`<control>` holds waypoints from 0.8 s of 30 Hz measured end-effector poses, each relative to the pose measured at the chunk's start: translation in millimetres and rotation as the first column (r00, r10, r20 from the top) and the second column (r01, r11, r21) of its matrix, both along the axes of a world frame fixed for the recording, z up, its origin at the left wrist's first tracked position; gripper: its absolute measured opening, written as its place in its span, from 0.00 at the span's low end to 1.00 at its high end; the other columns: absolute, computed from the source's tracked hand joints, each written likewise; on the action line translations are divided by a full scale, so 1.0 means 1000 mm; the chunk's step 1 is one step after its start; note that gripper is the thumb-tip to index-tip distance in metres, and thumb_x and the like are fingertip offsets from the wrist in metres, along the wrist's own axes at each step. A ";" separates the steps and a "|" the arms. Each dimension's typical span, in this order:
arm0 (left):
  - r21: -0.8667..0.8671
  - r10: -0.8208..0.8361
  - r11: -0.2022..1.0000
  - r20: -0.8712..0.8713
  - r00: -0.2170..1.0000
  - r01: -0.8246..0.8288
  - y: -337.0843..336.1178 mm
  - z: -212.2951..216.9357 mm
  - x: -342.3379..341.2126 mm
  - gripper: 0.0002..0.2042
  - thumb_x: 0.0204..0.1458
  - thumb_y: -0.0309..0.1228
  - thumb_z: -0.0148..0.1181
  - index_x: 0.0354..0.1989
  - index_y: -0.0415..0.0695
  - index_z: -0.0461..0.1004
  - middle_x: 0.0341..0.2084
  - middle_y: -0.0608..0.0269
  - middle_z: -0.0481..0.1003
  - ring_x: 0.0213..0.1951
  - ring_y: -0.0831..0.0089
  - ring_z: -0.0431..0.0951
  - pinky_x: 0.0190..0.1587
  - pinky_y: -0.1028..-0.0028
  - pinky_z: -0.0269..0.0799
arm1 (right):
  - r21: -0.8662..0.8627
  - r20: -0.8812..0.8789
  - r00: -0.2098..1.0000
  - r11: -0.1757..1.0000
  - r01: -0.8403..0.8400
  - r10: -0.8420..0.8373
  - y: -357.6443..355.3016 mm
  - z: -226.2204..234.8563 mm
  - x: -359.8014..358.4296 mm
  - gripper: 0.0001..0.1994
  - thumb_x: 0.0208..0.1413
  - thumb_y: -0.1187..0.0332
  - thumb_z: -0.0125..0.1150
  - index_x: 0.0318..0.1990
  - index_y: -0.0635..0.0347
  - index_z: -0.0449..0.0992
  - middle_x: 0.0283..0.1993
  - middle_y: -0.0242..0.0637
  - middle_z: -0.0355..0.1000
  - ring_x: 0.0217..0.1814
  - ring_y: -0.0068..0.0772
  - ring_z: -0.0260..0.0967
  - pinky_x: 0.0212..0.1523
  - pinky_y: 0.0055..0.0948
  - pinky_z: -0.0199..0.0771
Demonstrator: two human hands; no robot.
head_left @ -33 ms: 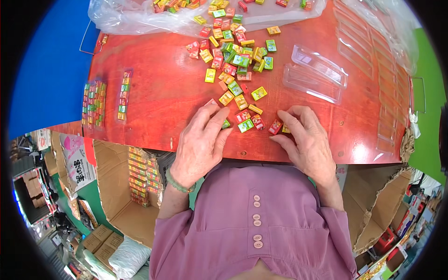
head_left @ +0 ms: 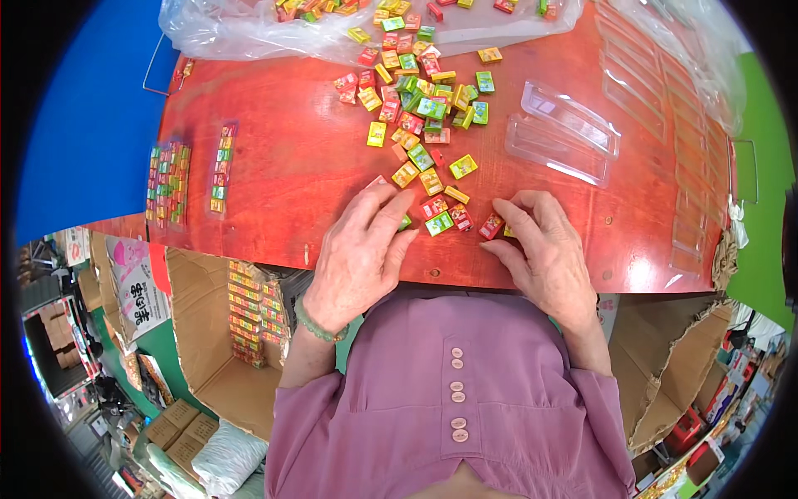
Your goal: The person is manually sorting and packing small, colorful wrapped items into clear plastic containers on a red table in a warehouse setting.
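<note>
Small boxes in red, yellow and green lie loosely across the red table. My left hand [head_left: 353, 249] curls over the near part of the table. A green small box [head_left: 405, 222] peeks out between its forefinger and thumb, and a pink one [head_left: 376, 181] shows at its fingertips; the palm hides anything else beneath. My right hand [head_left: 544, 245] grips a red small box [head_left: 490, 225] between thumb and forefinger, a yellowish one [head_left: 509, 231] partly hidden behind it. Between the hands sit a green box [head_left: 439, 224] and a dark red box [head_left: 460, 218], touching neither hand.
A heap of small boxes [head_left: 428, 108] runs back to a clear plastic bag [head_left: 241, 37]. Clear empty trays [head_left: 557, 150] lie to the right. Filled trays [head_left: 220, 170] line the left side. Below the table edge stand a cardboard box [head_left: 199, 333] on the left and another [head_left: 673, 366] on the right.
Almost nothing differs. My left hand has shifted very slightly to the right; my right hand stays around the red box.
</note>
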State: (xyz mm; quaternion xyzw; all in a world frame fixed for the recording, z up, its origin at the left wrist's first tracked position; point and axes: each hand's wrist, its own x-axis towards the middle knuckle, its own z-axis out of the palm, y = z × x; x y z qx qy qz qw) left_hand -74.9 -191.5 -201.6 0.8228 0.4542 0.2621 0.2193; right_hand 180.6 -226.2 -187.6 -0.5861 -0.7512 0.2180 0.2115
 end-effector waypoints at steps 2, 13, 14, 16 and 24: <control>0.019 -0.102 0.995 -0.036 0.994 0.102 0.007 0.005 0.002 0.23 0.52 0.23 0.67 0.58 0.38 0.74 0.48 0.50 0.73 0.52 0.50 0.77 0.53 0.56 0.78 | -0.011 0.003 0.999 0.999 -0.041 0.041 0.000 -0.003 -0.001 0.25 0.51 0.70 0.74 0.57 0.64 0.76 0.53 0.47 0.70 0.53 0.50 0.73 0.50 0.42 0.77; -0.099 -0.198 0.976 -0.033 0.980 0.194 0.020 0.008 0.003 0.21 0.49 0.21 0.69 0.54 0.42 0.77 0.44 0.55 0.73 0.44 0.55 0.78 0.45 0.59 0.77 | -0.057 -0.019 0.994 0.992 -0.112 0.111 0.016 0.007 -0.009 0.19 0.55 0.76 0.68 0.56 0.63 0.78 0.51 0.45 0.71 0.52 0.49 0.73 0.51 0.42 0.76; -0.086 -0.216 0.973 -0.031 0.976 0.212 0.019 0.008 0.003 0.20 0.49 0.22 0.68 0.52 0.41 0.76 0.45 0.54 0.73 0.45 0.53 0.78 0.50 0.57 0.77 | -0.058 -0.016 0.993 0.991 -0.117 0.116 0.018 0.008 -0.009 0.19 0.55 0.76 0.68 0.56 0.63 0.78 0.51 0.45 0.71 0.52 0.49 0.73 0.51 0.42 0.76; -0.051 -0.214 0.976 -0.016 0.977 0.213 0.017 0.003 0.002 0.20 0.49 0.22 0.68 0.52 0.40 0.76 0.45 0.55 0.73 0.45 0.53 0.78 0.50 0.57 0.76 | -0.098 -0.018 0.990 0.985 -0.140 0.139 0.021 0.009 -0.009 0.19 0.55 0.74 0.69 0.55 0.61 0.78 0.51 0.45 0.70 0.51 0.48 0.74 0.50 0.42 0.77; -0.050 -0.188 0.981 0.002 0.982 0.188 0.009 0.004 0.007 0.19 0.49 0.24 0.71 0.51 0.42 0.77 0.42 0.56 0.72 0.43 0.55 0.77 0.46 0.57 0.76 | -0.095 -0.026 0.992 0.988 -0.126 0.124 0.018 0.007 -0.009 0.18 0.54 0.72 0.71 0.53 0.62 0.79 0.49 0.45 0.71 0.48 0.48 0.76 0.47 0.41 0.78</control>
